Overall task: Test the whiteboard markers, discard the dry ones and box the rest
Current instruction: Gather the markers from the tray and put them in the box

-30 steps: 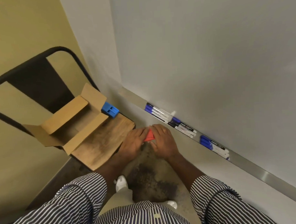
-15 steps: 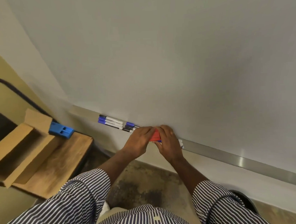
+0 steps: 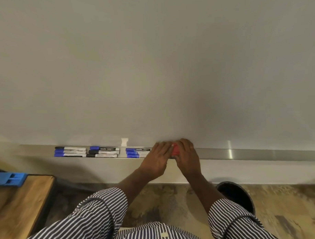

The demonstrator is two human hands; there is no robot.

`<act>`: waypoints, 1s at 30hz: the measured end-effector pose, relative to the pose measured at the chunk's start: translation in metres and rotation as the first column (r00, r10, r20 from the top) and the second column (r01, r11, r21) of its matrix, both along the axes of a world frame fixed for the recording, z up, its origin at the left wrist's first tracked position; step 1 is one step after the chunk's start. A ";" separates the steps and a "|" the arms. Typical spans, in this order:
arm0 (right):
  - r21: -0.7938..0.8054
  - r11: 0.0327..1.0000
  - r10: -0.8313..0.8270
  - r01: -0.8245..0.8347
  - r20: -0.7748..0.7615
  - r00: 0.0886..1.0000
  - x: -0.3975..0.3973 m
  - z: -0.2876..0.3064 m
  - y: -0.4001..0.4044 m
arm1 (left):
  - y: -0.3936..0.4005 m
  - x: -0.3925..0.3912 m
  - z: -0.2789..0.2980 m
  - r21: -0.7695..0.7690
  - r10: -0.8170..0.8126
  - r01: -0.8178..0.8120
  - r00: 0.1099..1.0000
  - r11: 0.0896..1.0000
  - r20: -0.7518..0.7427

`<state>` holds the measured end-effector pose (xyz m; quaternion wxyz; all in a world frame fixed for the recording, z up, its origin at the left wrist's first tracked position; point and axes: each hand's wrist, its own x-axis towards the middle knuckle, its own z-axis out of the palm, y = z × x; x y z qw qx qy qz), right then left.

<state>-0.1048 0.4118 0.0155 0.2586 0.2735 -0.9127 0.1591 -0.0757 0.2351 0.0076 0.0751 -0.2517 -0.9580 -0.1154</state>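
Whiteboard [image 3: 151, 66]: fills the upper frame. Metal tray [image 3: 243, 153]: runs along its lower edge. Blue- and black-capped markers [image 3: 86, 152]: lying in the tray, left of centre. Red marker [image 3: 176, 151]: centre frame, at the tray, mostly hidden, gripped from both sides. Left hand [image 3: 157, 159]: fingers curled round it. Right hand [image 3: 187, 157]: likewise curled round it. Blue eraser [image 3: 9, 179]: left edge, on a wooden table [image 3: 22, 204]. Dark bin [image 3: 236, 195]: lower right, on the floor.
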 end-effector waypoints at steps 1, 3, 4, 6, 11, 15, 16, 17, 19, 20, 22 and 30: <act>0.009 1.000 -0.001 0.001 -0.021 1.000 0.000 0.001 0.005 | 0.007 0.000 -0.003 -0.030 -0.008 0.009 1.000 1.000 0.013; 0.041 0.999 0.002 -0.001 -0.033 0.999 0.001 0.001 0.014 | 0.016 0.001 -0.010 -0.095 -0.026 0.028 0.999 0.995 0.028; 0.049 0.999 0.000 0.001 -0.022 1.000 0.001 -0.002 0.018 | 0.018 0.002 -0.013 -0.131 -0.032 0.036 0.999 0.991 0.032; 0.031 0.999 -0.022 0.021 0.040 0.999 0.000 -0.014 0.025 | 0.022 0.002 -0.020 -0.187 -0.035 0.040 0.999 0.982 0.028; 0.013 0.993 -0.117 0.119 0.309 0.944 -0.007 -0.039 0.033 | 0.029 -0.002 -0.025 -0.247 -0.020 0.039 0.997 0.968 0.080; 0.037 0.990 -0.141 0.138 0.400 0.906 -0.011 -0.043 0.034 | 0.035 -0.004 -0.025 -0.264 0.015 0.017 0.993 0.964 0.119; 0.044 0.989 -0.147 0.141 0.409 0.901 -0.012 -0.044 0.033 | 0.036 -0.004 -0.025 -0.273 0.025 0.011 0.991 0.962 0.129; 0.052 0.988 -0.152 0.144 0.420 0.895 -0.013 -0.045 0.032 | 0.037 -0.005 -0.025 -0.279 0.036 0.005 0.989 0.960 0.142; 0.065 0.987 -0.160 0.146 0.429 0.889 -0.014 -0.046 0.031 | 0.037 -0.008 -0.027 -0.295 0.058 -0.005 0.984 0.956 0.171; 0.072 0.987 -0.162 0.145 0.422 0.892 -0.014 -0.047 0.031 | 0.036 -0.009 -0.028 -0.304 0.068 -0.009 0.980 0.953 0.187; 0.095 0.986 -0.162 0.135 0.401 0.902 -0.013 -0.049 0.029 | 0.034 -0.011 -0.031 -0.312 0.081 -0.013 0.975 0.950 0.206; 0.298 0.952 -0.182 0.068 0.371 0.911 0.004 -0.087 0.038 | 0.037 -0.014 -0.031 -0.284 0.090 -0.025 0.971 0.959 0.219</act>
